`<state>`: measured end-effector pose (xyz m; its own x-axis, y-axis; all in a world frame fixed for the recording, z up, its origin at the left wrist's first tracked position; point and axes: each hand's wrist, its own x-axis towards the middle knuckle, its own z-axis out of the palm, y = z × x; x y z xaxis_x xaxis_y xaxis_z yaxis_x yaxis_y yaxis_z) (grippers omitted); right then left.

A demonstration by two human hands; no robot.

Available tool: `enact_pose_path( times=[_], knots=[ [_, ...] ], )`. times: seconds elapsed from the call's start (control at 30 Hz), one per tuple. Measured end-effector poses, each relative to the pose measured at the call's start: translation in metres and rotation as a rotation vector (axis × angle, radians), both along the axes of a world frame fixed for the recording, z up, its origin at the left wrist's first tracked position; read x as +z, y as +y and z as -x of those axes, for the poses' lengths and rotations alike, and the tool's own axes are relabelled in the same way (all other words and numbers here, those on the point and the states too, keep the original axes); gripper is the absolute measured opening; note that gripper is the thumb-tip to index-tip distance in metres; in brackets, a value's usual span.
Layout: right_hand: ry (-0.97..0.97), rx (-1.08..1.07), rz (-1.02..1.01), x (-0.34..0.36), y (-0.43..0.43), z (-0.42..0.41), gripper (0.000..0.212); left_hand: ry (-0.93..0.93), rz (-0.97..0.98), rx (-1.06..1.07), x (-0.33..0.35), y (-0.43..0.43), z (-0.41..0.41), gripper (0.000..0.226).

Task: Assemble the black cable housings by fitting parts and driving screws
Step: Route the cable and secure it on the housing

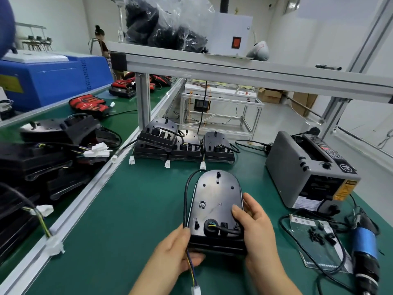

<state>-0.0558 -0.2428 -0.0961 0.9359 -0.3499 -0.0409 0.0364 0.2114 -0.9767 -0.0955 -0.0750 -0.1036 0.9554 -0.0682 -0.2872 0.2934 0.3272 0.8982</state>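
**Both hands on the housing**

Head view: the black housing (217,207) sits on the green mat (131,209); left hand (176,250) grips its near-left corner, right hand (255,226) clasps its right edge; finished housings (182,143) behind, tape dispenser (308,171) and electric screwdriver (365,248) right.

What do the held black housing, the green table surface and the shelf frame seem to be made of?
The black housing looks like moulded plastic, semi-gloss: soft reflections, moulded holes. The green table surface seems a matte rubber or vinyl mat, almost without glare; I cannot tell which. The shelf frame looks like aluminium profile, satin silver, with long grooves.
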Motion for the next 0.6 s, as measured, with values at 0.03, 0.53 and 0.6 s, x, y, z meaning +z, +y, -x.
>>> enact_pose_path(
  times=[0.03,0.53,0.6],
  knots=[
    [-0.002,0.01,0.013,0.0,0.001,-0.001,0.048,-0.008,-0.026,-0.022,0.0,-0.001,0.0,0.022],
    [0.182,0.214,0.035,0.0,-0.002,-0.01,0.037,0.139,0.168,0.068,0.003,-0.004,0.0,0.022],
    [0.174,0.205,0.019,-0.003,-0.006,-0.01,0.031,0.133,0.21,0.116,0.008,-0.001,-0.004,0.022]
  ],
)
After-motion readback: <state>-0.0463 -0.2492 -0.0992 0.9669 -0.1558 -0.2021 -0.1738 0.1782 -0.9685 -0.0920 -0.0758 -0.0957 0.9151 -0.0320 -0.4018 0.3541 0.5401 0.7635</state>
